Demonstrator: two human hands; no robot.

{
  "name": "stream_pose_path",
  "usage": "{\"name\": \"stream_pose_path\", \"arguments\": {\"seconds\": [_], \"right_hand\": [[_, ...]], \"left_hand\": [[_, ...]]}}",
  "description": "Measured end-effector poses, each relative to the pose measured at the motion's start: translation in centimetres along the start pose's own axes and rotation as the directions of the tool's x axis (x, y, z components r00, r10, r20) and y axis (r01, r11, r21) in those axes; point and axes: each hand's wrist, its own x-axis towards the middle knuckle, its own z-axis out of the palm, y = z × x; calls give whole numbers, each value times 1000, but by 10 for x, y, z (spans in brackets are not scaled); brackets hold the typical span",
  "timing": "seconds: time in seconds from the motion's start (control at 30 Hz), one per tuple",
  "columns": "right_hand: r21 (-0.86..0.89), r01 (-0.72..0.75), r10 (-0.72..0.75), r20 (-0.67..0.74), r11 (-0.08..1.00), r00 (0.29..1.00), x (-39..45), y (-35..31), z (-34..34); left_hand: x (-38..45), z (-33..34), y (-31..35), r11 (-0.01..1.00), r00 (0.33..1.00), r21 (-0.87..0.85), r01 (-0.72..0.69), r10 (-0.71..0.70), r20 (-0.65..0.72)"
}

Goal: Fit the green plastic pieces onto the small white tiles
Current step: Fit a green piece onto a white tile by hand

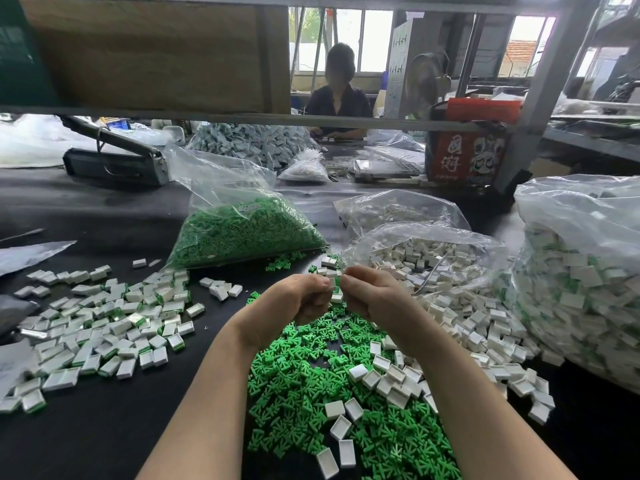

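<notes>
Pinching one small white plastic tile (334, 285) between them, the left hand (300, 299) and right hand (372, 295) meet above the loose green plastic pieces (311, 386); bare black tabletop (114, 441) lies open at the near-left edge.
</notes>
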Motion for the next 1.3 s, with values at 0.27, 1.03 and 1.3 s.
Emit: {"name": "stream_pose_path", "arguments": {"seconds": [0.27, 1.03, 1.3], "right_hand": [[42, -35, 30, 120, 998, 992, -4, -3, -7], [-26, -65, 69, 216, 998, 974, -3, 4, -20], [74, -95, 72, 269, 993, 960, -5, 5, -23]], "left_hand": [[1, -1, 0, 1000, 1000, 25, 4, -5, 26], [1, 5, 4, 996, 987, 14, 93, -94, 127], [0, 5, 6, 998, 988, -23, 64, -60, 140]]}}
